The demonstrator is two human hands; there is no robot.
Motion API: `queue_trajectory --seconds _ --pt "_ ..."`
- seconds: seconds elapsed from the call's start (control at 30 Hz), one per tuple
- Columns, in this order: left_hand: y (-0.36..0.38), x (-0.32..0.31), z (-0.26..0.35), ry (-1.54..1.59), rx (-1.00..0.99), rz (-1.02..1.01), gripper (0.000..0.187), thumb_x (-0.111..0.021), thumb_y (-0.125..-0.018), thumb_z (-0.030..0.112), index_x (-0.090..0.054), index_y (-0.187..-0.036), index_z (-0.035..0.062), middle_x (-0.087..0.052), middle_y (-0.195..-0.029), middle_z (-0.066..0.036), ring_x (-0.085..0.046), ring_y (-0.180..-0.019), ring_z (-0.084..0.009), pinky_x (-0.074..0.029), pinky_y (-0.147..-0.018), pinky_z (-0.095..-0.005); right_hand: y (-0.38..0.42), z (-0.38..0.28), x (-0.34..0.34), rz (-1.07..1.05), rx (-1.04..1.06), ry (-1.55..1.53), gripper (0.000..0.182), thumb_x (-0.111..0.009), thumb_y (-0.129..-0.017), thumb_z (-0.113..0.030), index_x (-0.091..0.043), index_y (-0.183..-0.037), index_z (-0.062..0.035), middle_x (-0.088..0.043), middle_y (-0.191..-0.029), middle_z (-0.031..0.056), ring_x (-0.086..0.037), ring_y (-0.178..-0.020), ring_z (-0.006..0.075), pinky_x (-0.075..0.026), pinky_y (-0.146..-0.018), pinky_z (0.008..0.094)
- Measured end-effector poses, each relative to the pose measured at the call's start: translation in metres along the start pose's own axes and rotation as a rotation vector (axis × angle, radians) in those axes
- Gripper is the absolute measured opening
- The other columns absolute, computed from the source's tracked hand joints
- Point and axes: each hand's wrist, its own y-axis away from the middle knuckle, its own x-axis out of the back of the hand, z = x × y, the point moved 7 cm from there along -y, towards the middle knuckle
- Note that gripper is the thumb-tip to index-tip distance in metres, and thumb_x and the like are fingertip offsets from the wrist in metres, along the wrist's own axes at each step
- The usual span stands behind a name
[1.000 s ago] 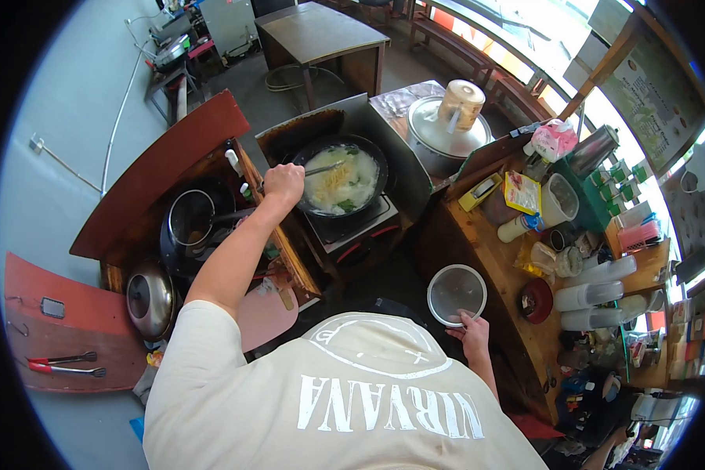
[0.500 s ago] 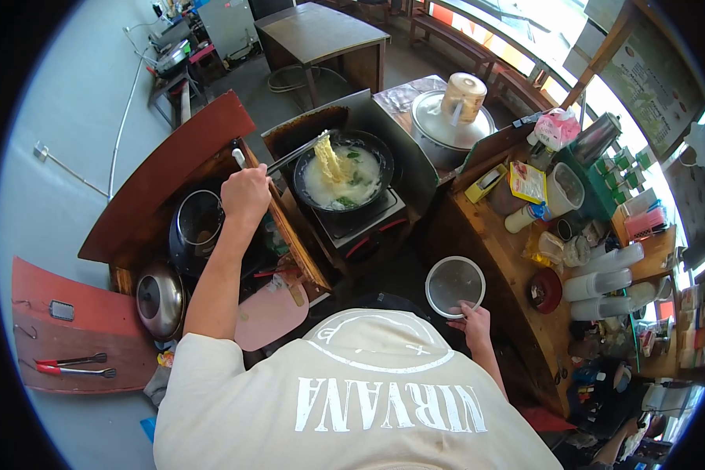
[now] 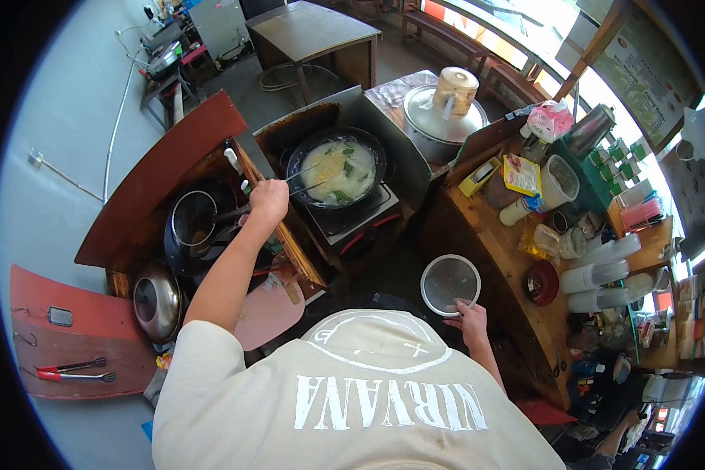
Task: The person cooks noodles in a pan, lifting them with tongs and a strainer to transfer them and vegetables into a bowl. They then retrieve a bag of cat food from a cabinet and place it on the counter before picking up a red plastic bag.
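Observation:
My left hand [image 3: 269,200] is closed around metal tongs [image 3: 305,189], whose two arms are spread apart and dip into the black wok [image 3: 378,149]. Pale broth fills the wok, with yellow noodles [image 3: 329,167] and green leaves in it. The wok stands on a gas stove [image 3: 370,213]. Low on my right side, my right hand [image 3: 471,319] grips a round translucent plastic bowl [image 3: 450,280] by its near edge. No contents can be made out in the bowl.
A metal splash guard [image 3: 321,113] surrounds the stove's back. A lidded pot [image 3: 439,129] stands behind it, right. Jars and plastic containers [image 3: 595,274] crowd the wooden counter [image 3: 493,251]. Left are a lidded pan [image 3: 155,301] and a pink cutting board [image 3: 270,317].
My left hand has come down and to the right. The noodles, lifted by the tongs before, are back in the broth, and the tongs have opened. My right hand keeps holding the bowl.

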Motion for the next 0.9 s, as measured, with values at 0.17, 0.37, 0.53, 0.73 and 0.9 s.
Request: queue_trajectory --seconds 0.17,0.37,0.53,0.73,0.9 --pt "-0.043 -0.01 0.023 0.01 0.049 -0.045 0.02 -0.056 -0.085 0.012 -0.075 -0.092 0.0085 -0.072 -0.096 -0.014 -0.07 -0.092 -0.0298 -0.057 -0.076 -0.0398 -0.001 0.002 0.012 0.019 -0.006 -0.006 0.024 -0.052 -0.094 -0.011 -0.059 -0.11 0.0056 -0.068 -0.089 0.0155 -0.068 -0.071 0.0225 -0.06 -0.061 0.0344" --pt "-0.066 -0.029 0.031 -0.024 0.048 -0.071 0.022 -0.055 -0.086 0.013 -0.075 -0.094 0.0107 -0.072 -0.1 -0.01 -0.07 -0.094 -0.0275 -0.056 -0.077 -0.0382 -0.004 0.004 0.023 0.027 -0.023 0.002 0.024 -0.052 -0.095 -0.01 -0.059 -0.11 0.0061 -0.068 -0.09 0.0159 -0.069 -0.073 0.0233 -0.06 -0.061 0.0349" --pt "-0.03 0.034 0.015 -0.159 0.001 -0.092 0.02 -0.057 -0.085 0.013 -0.075 -0.093 0.0117 -0.073 -0.096 -0.009 -0.071 -0.093 -0.0257 -0.055 -0.076 -0.0369 -0.013 0.007 0.03 0.031 -0.009 -0.039 0.022 -0.053 -0.095 -0.01 -0.059 -0.107 0.0083 -0.068 -0.088 0.018 -0.069 -0.07 0.025 -0.061 -0.06 0.0357" --pt "-0.03 0.031 0.009 -0.192 0.008 -0.232 0.019 -0.064 -0.079 0.013 -0.075 -0.094 0.0111 -0.073 -0.099 -0.01 -0.07 -0.095 -0.0271 -0.055 -0.08 -0.0375 -0.024 0.004 0.026 0.015 -0.026 -0.005 0.023 -0.053 -0.095 -0.009 -0.059 -0.108 0.0082 -0.068 -0.088 0.018 -0.069 -0.071 0.0249 -0.061 -0.06 0.0358" --pt "-0.055 -0.028 0.025 0.005 0.029 -0.077 0.021 -0.055 -0.086 0.013 -0.074 -0.095 0.0091 -0.071 -0.101 -0.014 -0.069 -0.096 -0.03 -0.056 -0.08 -0.0416 -0.028 -0.011 0.022 -0.022 -0.002 0.062 0.023 -0.052 -0.095 -0.009 -0.06 -0.109 0.0064 -0.068 -0.089 0.0165 -0.068 -0.071 0.0241 -0.06 -0.061 0.0351"
